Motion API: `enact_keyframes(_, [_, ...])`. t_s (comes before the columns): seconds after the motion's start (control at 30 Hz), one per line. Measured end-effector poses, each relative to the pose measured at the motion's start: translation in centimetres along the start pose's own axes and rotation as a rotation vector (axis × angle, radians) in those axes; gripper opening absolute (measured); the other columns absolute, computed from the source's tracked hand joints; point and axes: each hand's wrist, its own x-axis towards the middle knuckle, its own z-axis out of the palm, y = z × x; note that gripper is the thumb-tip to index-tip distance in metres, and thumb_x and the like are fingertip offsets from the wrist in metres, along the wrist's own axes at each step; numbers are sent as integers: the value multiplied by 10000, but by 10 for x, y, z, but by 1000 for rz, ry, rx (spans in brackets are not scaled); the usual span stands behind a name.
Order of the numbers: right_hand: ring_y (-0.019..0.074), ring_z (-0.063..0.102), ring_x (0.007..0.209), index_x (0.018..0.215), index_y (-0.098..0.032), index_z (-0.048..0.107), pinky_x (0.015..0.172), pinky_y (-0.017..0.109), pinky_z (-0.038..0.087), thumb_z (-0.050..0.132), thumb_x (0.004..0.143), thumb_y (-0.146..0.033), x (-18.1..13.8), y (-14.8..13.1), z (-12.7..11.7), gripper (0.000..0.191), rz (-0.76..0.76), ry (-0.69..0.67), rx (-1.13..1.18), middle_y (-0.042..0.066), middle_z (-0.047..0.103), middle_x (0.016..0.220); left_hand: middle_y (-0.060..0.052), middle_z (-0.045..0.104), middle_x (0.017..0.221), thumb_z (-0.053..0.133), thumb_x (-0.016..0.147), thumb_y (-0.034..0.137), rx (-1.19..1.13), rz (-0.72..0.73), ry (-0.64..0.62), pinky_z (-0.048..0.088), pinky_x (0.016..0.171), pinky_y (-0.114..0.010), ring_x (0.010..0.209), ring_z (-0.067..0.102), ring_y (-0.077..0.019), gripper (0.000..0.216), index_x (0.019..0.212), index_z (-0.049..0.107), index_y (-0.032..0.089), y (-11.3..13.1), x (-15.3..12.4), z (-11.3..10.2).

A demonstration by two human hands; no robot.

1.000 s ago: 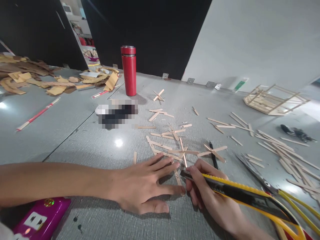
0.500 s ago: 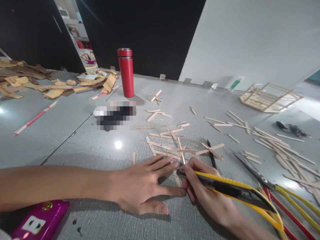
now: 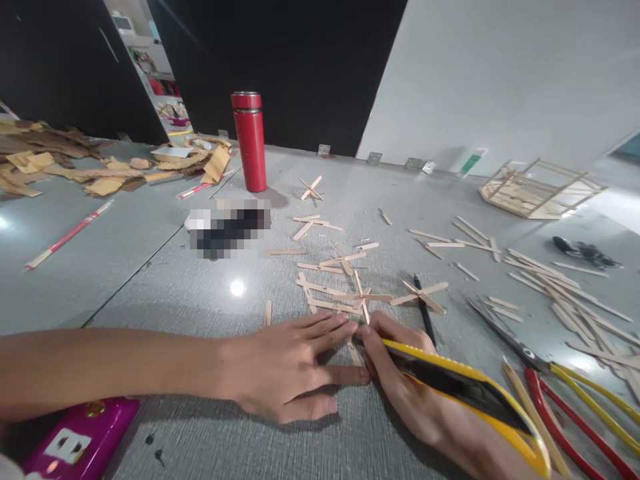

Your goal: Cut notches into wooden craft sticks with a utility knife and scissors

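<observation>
My left hand (image 3: 293,367) lies flat on the grey table (image 3: 210,293), fingers stretched out, pinning a wooden craft stick (image 3: 355,354) between index finger and thumb. My right hand (image 3: 410,387) is closed round a yellow and black utility knife (image 3: 460,387). The knife's tip meets the stick just past my left fingertips. Several loose craft sticks (image 3: 340,283), some glued into crosses, lie just beyond both hands.
A red flask (image 3: 249,141) stands at the back centre. Cardboard scraps (image 3: 100,167) are piled at the far left. A stick frame (image 3: 537,189) sits at the far right. Scissors with yellow and red handles (image 3: 550,380) lie to the right, a black pen (image 3: 425,310) beside them, and a magenta power strip (image 3: 75,437) at the near left.
My right hand and the knife have slid a little forward and left, closer to my left fingertips. The left hand stays flat on the stick.
</observation>
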Motion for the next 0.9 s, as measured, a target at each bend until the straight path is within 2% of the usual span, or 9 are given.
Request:
enact_keyframes(0.1, [169, 443, 503, 751, -281, 413, 508, 350, 367, 431, 1095, -401, 3, -5, 4, 365, 54, -55, 19, -47, 471, 593, -207, 166, 1733, 484, 1068, 371, 33, 8, 0, 145, 1330, -511, 1610, 92, -356, 597, 1614, 415, 140, 2, 1, 1])
enact_keyframes(0.33, [171, 472, 536, 716, -271, 398, 566, 359, 382, 388, 1095, -432, 3, 0, 7, 412, 90, -62, 16, -36, 489, 594, -284, 160, 1705, 502, 1049, 322, 53, 22, 24, 166, 1325, -518, 1594, 128, -400, 603, 1602, 428, 93, 4, 2, 5])
enact_keyframes(0.5, [146, 471, 495, 715, -264, 413, 539, 338, 365, 403, 1093, -400, 4, -2, 5, 402, 37, -70, 26, -54, 482, 562, -332, 197, 1681, 504, 1031, 286, 95, 3, 19, 176, 1321, -512, 1592, 125, -408, 589, 1577, 462, 68, 6, 2, 6])
enact_keyframes(0.63, [139, 471, 468, 709, -267, 420, 510, 324, 360, 401, 1089, -377, 5, -3, 6, 396, -3, -72, 34, -55, 486, 540, -302, 220, 1692, 500, 1029, 282, 108, 5, 17, 191, 1319, -521, 1599, 114, -393, 581, 1575, 470, 84, 6, 2, 5])
enact_keyframes(0.73, [141, 479, 493, 703, -263, 437, 535, 324, 379, 414, 1082, -384, 4, -3, 5, 398, 30, -42, 64, -47, 506, 559, -258, 218, 1709, 515, 1023, 279, 102, 22, 39, 196, 1322, -517, 1601, 128, -386, 610, 1600, 433, 99, 5, 2, 5])
enact_keyframes(0.9, [132, 460, 492, 669, -255, 462, 496, 317, 354, 441, 1083, -365, 2, -3, 2, 428, 117, -38, 127, -42, 512, 559, -220, 78, 1727, 560, 983, 256, 55, 25, 67, 199, 1315, -547, 1596, 145, -413, 657, 1608, 416, 113, 4, 2, 7])
